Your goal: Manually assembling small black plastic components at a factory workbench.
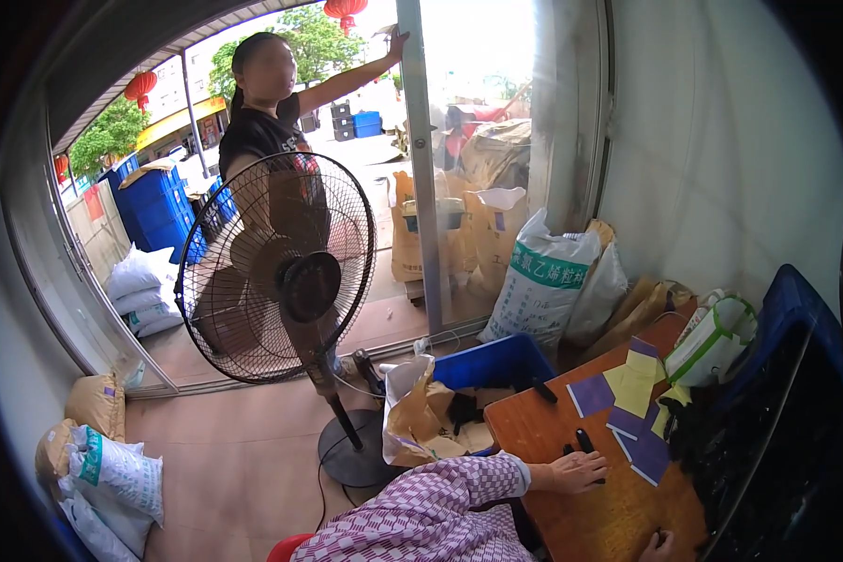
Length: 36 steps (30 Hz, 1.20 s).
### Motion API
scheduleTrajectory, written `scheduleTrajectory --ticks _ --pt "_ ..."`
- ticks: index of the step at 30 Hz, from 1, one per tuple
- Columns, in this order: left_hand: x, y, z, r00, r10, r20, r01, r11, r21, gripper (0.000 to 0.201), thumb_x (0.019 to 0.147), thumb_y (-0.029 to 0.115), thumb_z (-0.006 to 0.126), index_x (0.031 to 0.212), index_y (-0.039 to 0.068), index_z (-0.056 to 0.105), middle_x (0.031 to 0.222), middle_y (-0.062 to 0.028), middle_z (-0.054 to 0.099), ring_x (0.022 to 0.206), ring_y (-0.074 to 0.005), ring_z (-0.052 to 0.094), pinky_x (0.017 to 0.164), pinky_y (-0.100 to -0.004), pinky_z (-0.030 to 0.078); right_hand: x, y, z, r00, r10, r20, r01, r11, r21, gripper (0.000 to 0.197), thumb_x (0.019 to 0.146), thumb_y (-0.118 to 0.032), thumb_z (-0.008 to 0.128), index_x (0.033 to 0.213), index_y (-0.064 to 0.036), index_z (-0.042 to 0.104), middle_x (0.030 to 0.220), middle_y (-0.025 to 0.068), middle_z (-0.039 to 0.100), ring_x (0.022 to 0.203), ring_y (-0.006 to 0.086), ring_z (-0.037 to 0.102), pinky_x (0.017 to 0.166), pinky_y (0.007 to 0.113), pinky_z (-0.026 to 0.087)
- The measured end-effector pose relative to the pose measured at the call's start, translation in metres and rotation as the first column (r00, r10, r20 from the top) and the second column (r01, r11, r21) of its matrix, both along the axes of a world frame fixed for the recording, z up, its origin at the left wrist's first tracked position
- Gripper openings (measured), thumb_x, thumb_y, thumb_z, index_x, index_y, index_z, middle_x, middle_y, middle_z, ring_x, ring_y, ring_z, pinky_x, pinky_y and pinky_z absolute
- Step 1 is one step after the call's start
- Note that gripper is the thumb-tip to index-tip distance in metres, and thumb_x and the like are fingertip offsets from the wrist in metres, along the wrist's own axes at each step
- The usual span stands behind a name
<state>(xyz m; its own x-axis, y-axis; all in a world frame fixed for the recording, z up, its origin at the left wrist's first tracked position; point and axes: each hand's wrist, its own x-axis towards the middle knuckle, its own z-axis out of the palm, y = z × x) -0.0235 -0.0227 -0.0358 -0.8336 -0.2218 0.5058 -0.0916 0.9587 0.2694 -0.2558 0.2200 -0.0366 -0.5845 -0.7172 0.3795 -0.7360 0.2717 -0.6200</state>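
Note:
My left hand point(576, 472), at the end of a purple-and-white patterned sleeve point(440, 501), rests on the orange-brown wooden table point(618, 525). Its fingers curl together over small black pieces, whose dark ends show at the fingertips. Just beyond the hand lies a black oblong piece point(584, 439). Only part of my right hand point(658, 547) shows, low at the table's near side. Its fingers close around a small dark piece, mostly hidden. Purple and yellow cards point(632, 389) lie overlapped on the far part of the table, beside a heap of black pieces point(735, 450).
Left of the table, an opened paper-lined sack point(421, 426) sits by a blue bin point(506, 361). A standing fan point(281, 267) is on the floor. Beyond it a person point(272, 131) holds the sliding door frame point(421, 159). Filled white sacks point(539, 281) line the wall.

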Motion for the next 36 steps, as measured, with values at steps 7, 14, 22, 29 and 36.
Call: scheduleTrajectory --ticks 7,14,22,29,36 --pt "0.002 0.000 0.005 1.000 0.003 0.030 -0.003 1.000 0.006 0.026 0.083 0.025 0.058 0.093 0.003 0.049 0.090 -0.0112 0.046 0.086 -0.0269 0.047 0.070 -0.0366 0.044 -0.001 -0.002 -0.005 1.000 -0.022 -0.010 0.022 0.999 -0.035 0.026 0.086 -0.022 0.060 0.096 0.0022 0.059 0.090 0.0196 0.060 0.084 0.0332 0.056 0.075 0.037 0.046" --pt "0.001 -0.001 0.006 0.999 -0.004 0.037 0.003 1.000 0.017 0.026 0.083 0.025 0.059 0.092 0.003 0.049 0.090 -0.0111 0.046 0.087 -0.0269 0.047 0.070 -0.0366 0.044 -0.030 0.005 -0.032 0.984 -0.068 0.167 0.084 0.992 -0.091 0.026 0.089 -0.023 0.058 0.099 0.0009 0.055 0.085 0.0140 0.058 0.076 0.0241 0.056 0.068 0.033 0.046" --pt "0.002 0.000 0.004 0.999 0.008 0.041 -0.008 1.000 0.005 0.026 0.082 0.025 0.059 0.093 0.004 0.049 0.091 -0.0112 0.046 0.088 -0.0271 0.047 0.071 -0.0369 0.044 -0.036 0.008 -0.033 0.971 -0.018 0.239 0.033 0.998 -0.059 0.025 0.089 -0.022 0.058 0.101 -0.0002 0.054 0.084 0.0108 0.057 0.071 0.0190 0.055 0.063 0.030 0.046" --pt "0.002 0.000 0.004 0.997 0.021 0.069 -0.021 1.000 0.004 0.027 0.082 0.026 0.059 0.094 0.004 0.049 0.092 -0.0110 0.047 0.089 -0.0271 0.047 0.072 -0.0369 0.044 -0.029 0.008 -0.026 0.969 0.021 0.247 0.000 0.996 -0.084 0.023 0.089 -0.020 0.057 0.099 -0.0002 0.054 0.083 0.0098 0.057 0.070 0.0179 0.054 0.062 0.029 0.046" --pt "0.000 -0.001 0.003 0.998 0.019 0.067 -0.020 1.000 0.000 0.028 0.083 0.026 0.058 0.096 0.004 0.049 0.093 -0.0112 0.047 0.090 -0.0271 0.047 0.072 -0.0366 0.044 -0.024 0.006 -0.020 0.971 -0.022 0.239 0.040 0.997 -0.068 0.022 0.089 -0.020 0.057 0.098 -0.0001 0.055 0.081 0.0100 0.057 0.069 0.0191 0.055 0.061 0.029 0.045"
